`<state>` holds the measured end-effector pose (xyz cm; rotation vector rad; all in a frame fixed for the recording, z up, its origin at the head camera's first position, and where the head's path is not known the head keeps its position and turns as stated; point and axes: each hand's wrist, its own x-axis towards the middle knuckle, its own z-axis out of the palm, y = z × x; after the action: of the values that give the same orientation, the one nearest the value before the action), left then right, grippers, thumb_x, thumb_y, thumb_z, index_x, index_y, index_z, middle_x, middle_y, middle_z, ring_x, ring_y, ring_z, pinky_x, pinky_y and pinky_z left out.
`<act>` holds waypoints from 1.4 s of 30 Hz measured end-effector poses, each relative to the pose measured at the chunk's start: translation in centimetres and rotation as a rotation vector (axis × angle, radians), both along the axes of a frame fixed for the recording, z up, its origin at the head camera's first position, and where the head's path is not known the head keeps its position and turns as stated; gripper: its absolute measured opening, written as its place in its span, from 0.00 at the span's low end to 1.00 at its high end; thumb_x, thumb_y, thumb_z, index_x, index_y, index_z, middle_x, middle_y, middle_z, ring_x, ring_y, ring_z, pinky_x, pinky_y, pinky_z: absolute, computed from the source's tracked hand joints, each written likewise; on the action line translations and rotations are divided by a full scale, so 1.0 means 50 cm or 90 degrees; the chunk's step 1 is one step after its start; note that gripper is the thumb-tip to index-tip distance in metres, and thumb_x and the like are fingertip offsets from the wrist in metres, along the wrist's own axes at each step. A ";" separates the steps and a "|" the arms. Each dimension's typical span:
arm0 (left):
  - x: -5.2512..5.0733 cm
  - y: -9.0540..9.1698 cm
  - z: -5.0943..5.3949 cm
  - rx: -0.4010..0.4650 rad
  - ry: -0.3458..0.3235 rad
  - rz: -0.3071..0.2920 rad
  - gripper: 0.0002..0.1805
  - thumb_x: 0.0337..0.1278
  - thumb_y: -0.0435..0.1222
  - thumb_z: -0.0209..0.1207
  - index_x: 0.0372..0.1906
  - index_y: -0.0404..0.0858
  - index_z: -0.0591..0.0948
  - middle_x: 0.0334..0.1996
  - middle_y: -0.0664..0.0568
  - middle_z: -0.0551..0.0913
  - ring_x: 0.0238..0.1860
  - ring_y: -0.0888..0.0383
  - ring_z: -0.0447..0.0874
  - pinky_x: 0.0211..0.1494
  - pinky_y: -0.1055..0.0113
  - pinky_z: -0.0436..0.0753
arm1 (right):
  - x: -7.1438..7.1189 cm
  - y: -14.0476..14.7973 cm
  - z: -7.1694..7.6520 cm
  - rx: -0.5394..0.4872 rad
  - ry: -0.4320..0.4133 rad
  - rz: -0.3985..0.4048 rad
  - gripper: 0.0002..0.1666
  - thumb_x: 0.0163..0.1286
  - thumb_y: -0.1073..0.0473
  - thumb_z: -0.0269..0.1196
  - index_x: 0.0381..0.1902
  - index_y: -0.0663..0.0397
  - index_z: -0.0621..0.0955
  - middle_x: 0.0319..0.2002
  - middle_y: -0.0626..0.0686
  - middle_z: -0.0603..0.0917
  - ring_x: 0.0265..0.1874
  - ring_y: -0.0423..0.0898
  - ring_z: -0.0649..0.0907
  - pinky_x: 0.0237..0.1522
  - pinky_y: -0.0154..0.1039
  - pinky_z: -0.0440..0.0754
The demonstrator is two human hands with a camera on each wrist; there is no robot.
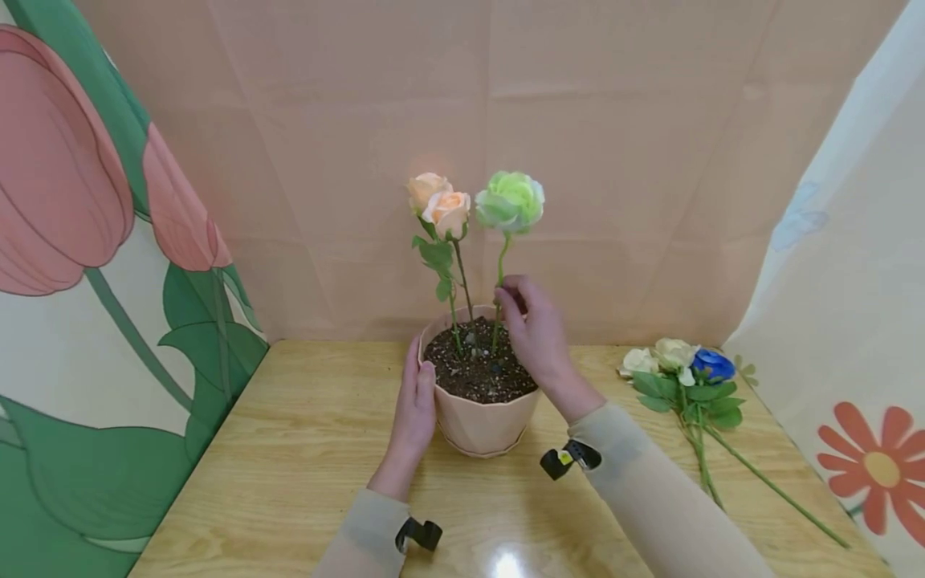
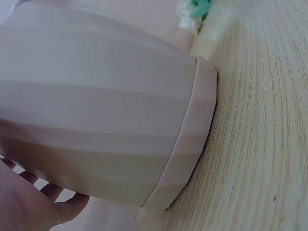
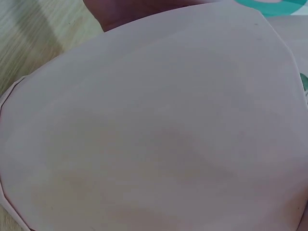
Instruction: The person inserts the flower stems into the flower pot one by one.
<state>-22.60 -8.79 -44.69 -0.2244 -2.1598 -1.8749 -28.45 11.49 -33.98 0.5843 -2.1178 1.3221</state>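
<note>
A pink faceted pot full of dark soil stands on the table. The left hand lies against the pot's left side, its fingers along the wall and the thumb near the rim. Thumb and fingers of the right hand pinch the stem of a green flower, whose lower end meets the soil. Left of it, two peach roses stand upright in the soil on their stems. In the right wrist view the pot's wall hides the right hand's fingertips.
To the right on the wooden table lie white roses and a blue rose with long green stems. A pink cloth hangs behind the pot, with flower-printed panels on both sides.
</note>
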 end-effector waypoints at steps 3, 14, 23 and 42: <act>-0.001 0.000 0.000 0.003 0.005 -0.005 0.32 0.94 0.48 0.36 0.92 0.55 0.50 0.90 0.47 0.51 0.87 0.39 0.52 0.86 0.36 0.53 | -0.003 0.000 -0.004 0.019 0.011 -0.008 0.05 0.83 0.68 0.64 0.51 0.66 0.83 0.36 0.61 0.87 0.32 0.61 0.87 0.32 0.36 0.87; -0.003 -0.001 -0.002 0.002 0.018 -0.009 0.31 0.94 0.46 0.36 0.92 0.57 0.51 0.90 0.48 0.53 0.87 0.40 0.54 0.86 0.37 0.54 | -0.001 0.003 -0.007 0.084 0.039 -0.033 0.05 0.85 0.66 0.63 0.49 0.65 0.83 0.32 0.59 0.87 0.29 0.50 0.84 0.29 0.43 0.83; -0.002 0.000 0.000 -0.001 0.009 -0.007 0.32 0.94 0.47 0.36 0.92 0.56 0.50 0.90 0.49 0.52 0.87 0.41 0.53 0.86 0.37 0.53 | -0.003 0.004 -0.005 0.127 -0.028 -0.032 0.07 0.87 0.62 0.62 0.50 0.60 0.85 0.34 0.61 0.88 0.30 0.50 0.85 0.30 0.45 0.81; 0.001 0.002 0.000 -0.010 0.010 0.007 0.32 0.94 0.46 0.38 0.92 0.55 0.51 0.89 0.47 0.53 0.87 0.40 0.53 0.86 0.36 0.54 | 0.000 0.004 0.000 0.189 -0.076 -0.018 0.10 0.88 0.62 0.59 0.46 0.62 0.83 0.32 0.57 0.88 0.30 0.50 0.86 0.34 0.51 0.85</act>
<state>-22.56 -8.67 -44.71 -0.2293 -2.1623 -1.8455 -28.43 11.68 -33.97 0.6049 -2.4330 1.0576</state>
